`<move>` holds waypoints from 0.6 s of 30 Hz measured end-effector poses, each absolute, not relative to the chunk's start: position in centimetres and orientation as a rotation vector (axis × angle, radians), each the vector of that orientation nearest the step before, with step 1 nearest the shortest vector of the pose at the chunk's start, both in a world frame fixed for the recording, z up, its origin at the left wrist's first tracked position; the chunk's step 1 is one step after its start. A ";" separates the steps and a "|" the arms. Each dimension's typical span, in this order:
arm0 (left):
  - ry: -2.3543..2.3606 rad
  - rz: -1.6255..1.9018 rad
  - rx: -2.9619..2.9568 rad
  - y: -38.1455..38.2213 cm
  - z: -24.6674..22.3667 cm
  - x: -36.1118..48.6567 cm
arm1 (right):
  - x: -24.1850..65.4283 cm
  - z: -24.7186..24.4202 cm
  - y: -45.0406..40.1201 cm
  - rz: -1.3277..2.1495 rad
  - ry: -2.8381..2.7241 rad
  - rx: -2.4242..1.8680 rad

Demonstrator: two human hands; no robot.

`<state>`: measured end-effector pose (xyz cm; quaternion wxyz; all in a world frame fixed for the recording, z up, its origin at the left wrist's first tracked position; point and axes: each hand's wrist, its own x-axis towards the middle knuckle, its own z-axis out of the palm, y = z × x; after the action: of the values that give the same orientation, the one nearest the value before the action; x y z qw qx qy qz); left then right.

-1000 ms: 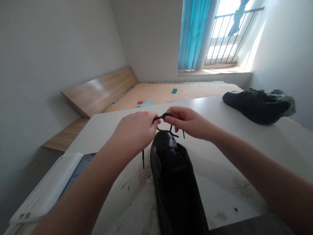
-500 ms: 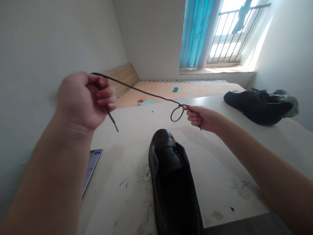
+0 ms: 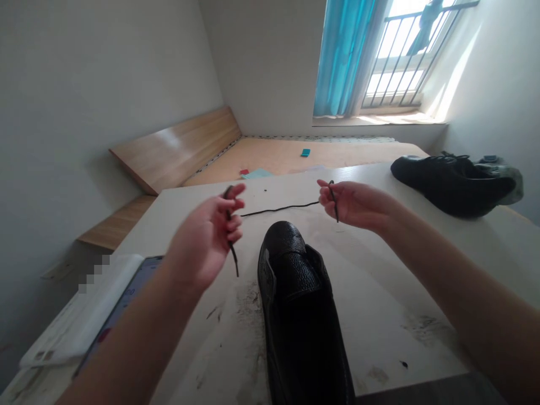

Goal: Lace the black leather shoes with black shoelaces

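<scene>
A dark shoelace (image 3: 280, 209) stretches with a slight sag between my two hands, past the toe of a black leather shoe. My left hand (image 3: 208, 236) has its fingers curled round one end, and a short tail hangs below them. The other end is pinched in my right hand (image 3: 350, 203), with a short piece dangling over the fingers. Below and between the hands, the black shoe (image 3: 289, 270) stands on the white table (image 3: 379, 270), toe pointing away. Its front flaps are spread and no lace shows in them.
A second black shoe (image 3: 447, 185), laced, stands at the table's right with crumpled greyish material behind it. A phone (image 3: 122, 309) lies by a white object (image 3: 93, 315) at the left, partly under my forearm. Beyond the table is a bed (image 3: 346, 152) with a wooden headboard (image 3: 181, 146).
My left hand has come down and right, closer to the right hand. The lace has gone from slanting and taut to nearly level and slack, and the small loop near my right hand is gone.
</scene>
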<state>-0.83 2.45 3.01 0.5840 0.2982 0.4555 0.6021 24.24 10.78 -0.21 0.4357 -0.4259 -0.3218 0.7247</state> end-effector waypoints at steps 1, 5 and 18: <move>1.097 1.341 0.812 2.3 2.1 0.0 | 23.2 -0.1 10.1 1.805 -0.856 -1.070; 1.187 1.113 1.220 2.1 -0.7 1.3 | 20.9 -0.7 8.1 1.755 -1.174 -1.217; 1.786 0.514 1.693 3.3 -3.4 -2.6 | 26.5 -4.6 9.0 0.489 -2.146 -1.953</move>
<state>-2.62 3.31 -3.41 0.3086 0.6405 0.6758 0.1943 26.51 8.97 -4.56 0.0991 -0.6604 -0.7257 0.1653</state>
